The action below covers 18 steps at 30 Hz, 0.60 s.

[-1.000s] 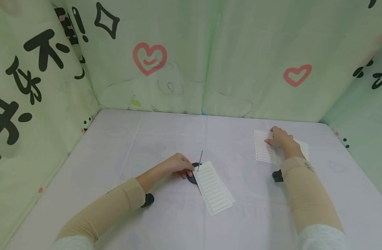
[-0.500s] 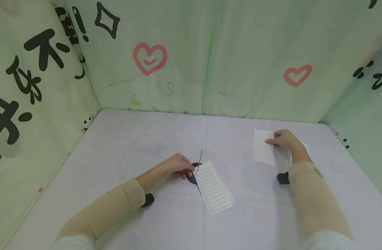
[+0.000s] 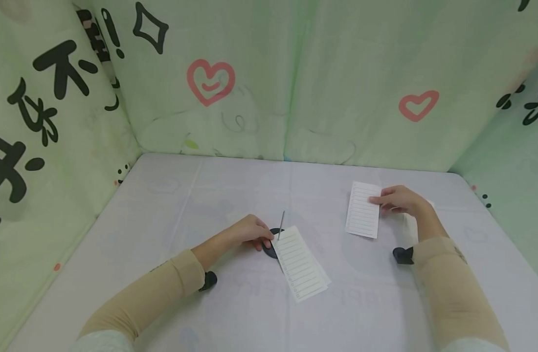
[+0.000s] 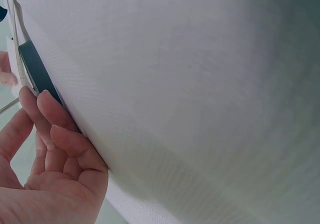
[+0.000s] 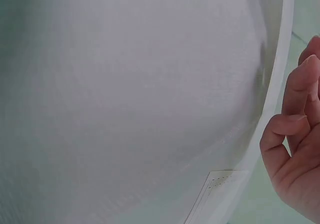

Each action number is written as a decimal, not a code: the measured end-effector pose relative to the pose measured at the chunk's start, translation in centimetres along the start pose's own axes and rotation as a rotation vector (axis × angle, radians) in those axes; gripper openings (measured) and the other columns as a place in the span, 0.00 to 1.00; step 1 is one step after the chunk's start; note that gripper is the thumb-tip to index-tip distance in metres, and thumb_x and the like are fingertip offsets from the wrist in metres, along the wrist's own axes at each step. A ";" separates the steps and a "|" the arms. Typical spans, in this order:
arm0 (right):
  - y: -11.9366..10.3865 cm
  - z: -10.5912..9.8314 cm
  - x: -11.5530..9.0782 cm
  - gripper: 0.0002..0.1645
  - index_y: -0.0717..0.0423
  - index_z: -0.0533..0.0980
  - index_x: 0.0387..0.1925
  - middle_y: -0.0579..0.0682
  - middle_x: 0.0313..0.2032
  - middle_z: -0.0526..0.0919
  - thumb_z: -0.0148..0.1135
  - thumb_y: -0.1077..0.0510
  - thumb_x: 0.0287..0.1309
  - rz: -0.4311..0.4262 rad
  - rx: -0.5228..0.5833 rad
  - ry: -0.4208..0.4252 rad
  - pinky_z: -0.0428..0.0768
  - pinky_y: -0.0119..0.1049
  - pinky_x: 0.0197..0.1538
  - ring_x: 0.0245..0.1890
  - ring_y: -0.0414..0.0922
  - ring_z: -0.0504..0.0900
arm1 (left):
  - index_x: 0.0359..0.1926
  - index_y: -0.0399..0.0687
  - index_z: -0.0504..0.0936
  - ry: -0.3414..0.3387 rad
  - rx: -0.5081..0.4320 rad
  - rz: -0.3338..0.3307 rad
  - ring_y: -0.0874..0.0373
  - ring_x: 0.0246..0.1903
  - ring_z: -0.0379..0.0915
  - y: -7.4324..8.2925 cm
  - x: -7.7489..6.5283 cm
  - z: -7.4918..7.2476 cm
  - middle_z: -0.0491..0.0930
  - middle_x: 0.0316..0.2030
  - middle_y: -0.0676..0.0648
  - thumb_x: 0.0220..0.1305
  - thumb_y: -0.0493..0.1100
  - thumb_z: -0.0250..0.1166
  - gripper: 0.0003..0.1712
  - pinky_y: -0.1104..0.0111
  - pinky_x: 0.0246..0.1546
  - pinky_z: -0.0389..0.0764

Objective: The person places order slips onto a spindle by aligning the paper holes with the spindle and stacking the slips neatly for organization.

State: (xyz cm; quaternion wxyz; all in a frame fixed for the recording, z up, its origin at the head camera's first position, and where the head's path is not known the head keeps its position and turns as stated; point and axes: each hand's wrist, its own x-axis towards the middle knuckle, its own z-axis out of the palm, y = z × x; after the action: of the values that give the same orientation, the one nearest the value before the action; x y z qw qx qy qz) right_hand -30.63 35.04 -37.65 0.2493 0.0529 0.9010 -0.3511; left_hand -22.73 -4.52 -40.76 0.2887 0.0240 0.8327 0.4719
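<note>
In the head view, a paper spike has a round black base and a thin metal rod. Ruled white paper slips lie at the spike, fanned toward the person, with the rod at their top corner. My left hand pinches that corner; the left wrist view shows its fingertips beside the dark base. Over the table's right side, my right hand holds another ruled paper slip by its right edge. Only part of the right hand shows in the right wrist view, and not its slip.
Further white paper lies partly hidden under the right forearm; its printed corner appears in the right wrist view. A pale cloth covers the table. Green printed curtains enclose the back and sides.
The right hand has drawn a paper slip off the paper beneath and carried it slightly left and toward the person. The left hand and the slips at the spike have stayed put.
</note>
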 end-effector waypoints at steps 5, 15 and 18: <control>-0.3 0.4 -0.3 0.36 0.65 0.64 0.46 0.42 0.30 0.75 0.62 0.39 0.51 -0.007 0.046 -0.020 0.70 0.35 0.41 0.34 0.42 0.74 | 0.30 0.38 0.83 -0.005 -0.001 0.004 0.61 0.13 0.69 0.0 -0.1 0.0 0.78 0.16 0.51 0.56 0.38 0.62 0.07 0.75 0.20 0.68; -2.1 0.7 -1.4 0.28 0.62 0.70 0.40 0.42 0.26 0.77 0.61 0.41 0.53 -0.077 0.080 -0.039 0.70 0.36 0.41 0.33 0.42 0.74 | 0.30 0.38 0.83 -0.009 -0.008 -0.024 0.61 0.14 0.70 0.1 0.0 -0.2 0.78 0.17 0.51 0.56 0.39 0.62 0.07 0.75 0.20 0.68; -3.0 0.7 -1.8 0.29 0.63 0.70 0.40 0.43 0.26 0.78 0.61 0.41 0.53 -0.105 0.071 -0.050 0.69 0.36 0.40 0.32 0.43 0.73 | 0.31 0.38 0.83 -0.014 -0.005 -0.026 0.61 0.14 0.70 0.2 0.0 -0.2 0.79 0.17 0.51 0.56 0.39 0.62 0.08 0.75 0.19 0.67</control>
State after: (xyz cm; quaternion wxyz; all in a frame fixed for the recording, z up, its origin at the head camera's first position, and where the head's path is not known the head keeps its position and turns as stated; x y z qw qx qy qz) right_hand -29.54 32.44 -35.39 0.2508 0.0059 0.8830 -0.3968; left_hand -22.86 -4.62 -40.52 0.3007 0.0155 0.8297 0.4701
